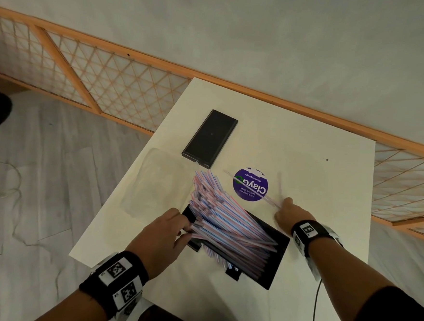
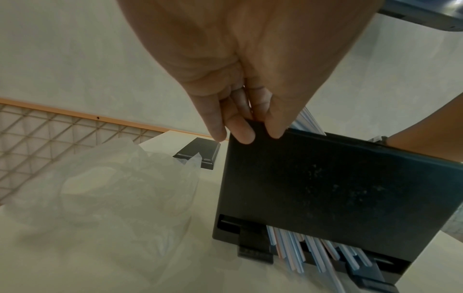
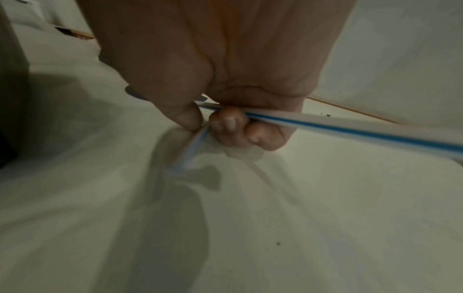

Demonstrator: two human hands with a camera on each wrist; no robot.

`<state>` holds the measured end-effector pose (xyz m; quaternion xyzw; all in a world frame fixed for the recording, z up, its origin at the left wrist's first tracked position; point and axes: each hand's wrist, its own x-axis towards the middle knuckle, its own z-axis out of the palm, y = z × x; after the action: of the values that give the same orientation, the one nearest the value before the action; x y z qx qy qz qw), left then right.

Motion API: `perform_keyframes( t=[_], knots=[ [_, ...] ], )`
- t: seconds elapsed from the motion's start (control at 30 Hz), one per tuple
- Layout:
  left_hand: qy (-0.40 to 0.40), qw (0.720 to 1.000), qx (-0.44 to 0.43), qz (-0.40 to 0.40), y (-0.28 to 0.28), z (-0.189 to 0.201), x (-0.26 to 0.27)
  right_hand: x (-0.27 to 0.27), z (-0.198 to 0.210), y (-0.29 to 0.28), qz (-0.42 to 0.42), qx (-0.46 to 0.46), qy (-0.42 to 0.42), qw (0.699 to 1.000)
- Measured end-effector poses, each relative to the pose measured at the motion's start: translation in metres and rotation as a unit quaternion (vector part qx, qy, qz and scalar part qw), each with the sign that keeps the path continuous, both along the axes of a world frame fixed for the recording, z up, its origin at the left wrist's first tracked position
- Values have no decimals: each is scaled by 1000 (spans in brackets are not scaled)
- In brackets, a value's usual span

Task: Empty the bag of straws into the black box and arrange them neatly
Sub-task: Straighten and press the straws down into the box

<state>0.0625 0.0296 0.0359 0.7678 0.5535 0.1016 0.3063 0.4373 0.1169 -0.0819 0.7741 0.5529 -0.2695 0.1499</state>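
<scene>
The black box [image 1: 272, 262] sits near the table's front edge, with a heap of striped straws [image 1: 227, 219] fanning out over its far left end. My left hand [image 1: 182, 224] pinches the box's left wall [image 2: 325, 188], thumb outside and fingers [image 2: 240, 132] over the rim. Straw ends [image 2: 295, 251] poke out at the box's near end. My right hand [image 1: 284, 208] is on the table just beyond the box and pinches loose straws [image 1: 268, 198]. In the right wrist view one blue-striped straw [image 3: 350, 128] runs through the curled fingers [image 3: 230, 124], and a blurred second straw [image 3: 192, 150] hangs below the thumb.
The empty clear plastic bag [image 1: 154, 179] lies on the table's left side. A black lid [image 1: 211, 137] lies flat at the back. A round purple sticker [image 1: 250, 184] is on the tabletop under the loose straws. A wooden lattice rail [image 1: 111, 83] runs behind the table.
</scene>
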Motion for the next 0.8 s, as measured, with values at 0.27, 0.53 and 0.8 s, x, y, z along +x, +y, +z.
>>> perform_keyframes(
  t=[0.27, 0.53, 0.8],
  knots=[
    [-10, 1000, -5, -7, 1, -3, -3, -1, 20, 18, 3, 17, 16, 1000],
    [-12, 1000, -6, 7, 0, -3, -1, -33, 12, 36, 155, 45, 71, 984],
    [10, 1000, 10, 11, -1, -6, -1, -36, 9, 34, 129, -21, 28, 991]
  ],
)
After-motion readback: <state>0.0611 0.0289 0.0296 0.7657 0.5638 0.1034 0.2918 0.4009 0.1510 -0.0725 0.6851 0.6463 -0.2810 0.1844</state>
